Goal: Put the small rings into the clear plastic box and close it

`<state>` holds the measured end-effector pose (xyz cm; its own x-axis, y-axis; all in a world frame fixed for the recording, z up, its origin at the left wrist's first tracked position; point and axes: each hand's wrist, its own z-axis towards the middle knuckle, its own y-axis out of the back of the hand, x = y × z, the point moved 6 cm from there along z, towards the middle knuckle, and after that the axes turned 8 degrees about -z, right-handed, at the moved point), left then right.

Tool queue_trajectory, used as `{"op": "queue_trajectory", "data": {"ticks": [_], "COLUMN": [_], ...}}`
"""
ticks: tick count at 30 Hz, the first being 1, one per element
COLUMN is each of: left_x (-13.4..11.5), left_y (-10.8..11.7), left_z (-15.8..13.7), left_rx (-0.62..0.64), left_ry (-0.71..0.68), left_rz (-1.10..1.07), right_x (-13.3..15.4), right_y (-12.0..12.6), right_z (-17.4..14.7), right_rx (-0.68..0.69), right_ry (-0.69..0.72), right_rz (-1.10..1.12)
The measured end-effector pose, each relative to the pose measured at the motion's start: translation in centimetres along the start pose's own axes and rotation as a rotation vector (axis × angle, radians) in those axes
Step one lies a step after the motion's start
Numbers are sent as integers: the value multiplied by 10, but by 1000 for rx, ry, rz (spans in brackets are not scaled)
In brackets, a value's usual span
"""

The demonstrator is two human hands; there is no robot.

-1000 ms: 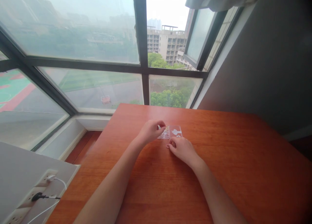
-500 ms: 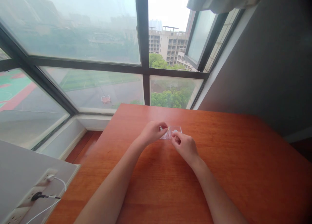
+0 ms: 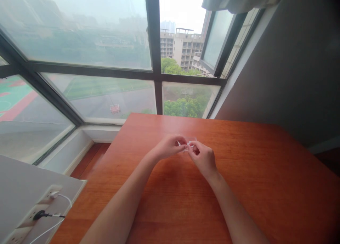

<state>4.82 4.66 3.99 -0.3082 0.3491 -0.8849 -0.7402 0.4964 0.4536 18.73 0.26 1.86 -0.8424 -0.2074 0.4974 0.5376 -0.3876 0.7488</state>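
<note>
A small clear plastic box [image 3: 193, 139] lies on the brown wooden table [image 3: 170, 208], mostly hidden behind my hands. My left hand [image 3: 170, 147] reaches over its left part, thumb and fingers curled together in a pinch. From the right, my right hand [image 3: 204, 159] pinches at the near right side, its fingertips almost meeting those of the left. Between the fingertips a small whitish piece [image 3: 189, 143] shows. It is too small to name, and which hand grips it is unclear.
Windows with dark frames [image 3: 157, 95] rise behind the table's far edge. A dark grey wall [image 3: 278, 70] stands at the right. Wall sockets [image 3: 33, 214] with a black plug and a white cable [image 3: 65, 195] are at the lower left.
My left hand has shifted slightly right and my right hand slightly up, so their fingertips now come together over the box. Less of the box shows.
</note>
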Motion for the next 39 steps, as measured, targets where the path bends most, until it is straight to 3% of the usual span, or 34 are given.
{"op": "queue_trajectory", "data": {"ticks": [5, 13, 23, 32, 39], "left_x": [4, 12, 19, 20, 11], "left_y": [-3, 12, 13, 14, 2], "left_z": [1, 2, 3, 3, 2], "left_rx": [-24, -213, -244, -224, -54], "left_ry": [-24, -10, -34, 1, 47], "left_rz": [27, 184, 234, 256, 356], "right_x": [0, -1, -1, -2, -1], "right_y": [0, -1, -2, -3, -3], "right_z": [0, 1, 0, 0, 0], "right_rx": [0, 21, 28, 35, 49], "right_ry": [2, -7, 5, 9, 6], "right_rz": [-11, -14, -16, -29, -35]}}
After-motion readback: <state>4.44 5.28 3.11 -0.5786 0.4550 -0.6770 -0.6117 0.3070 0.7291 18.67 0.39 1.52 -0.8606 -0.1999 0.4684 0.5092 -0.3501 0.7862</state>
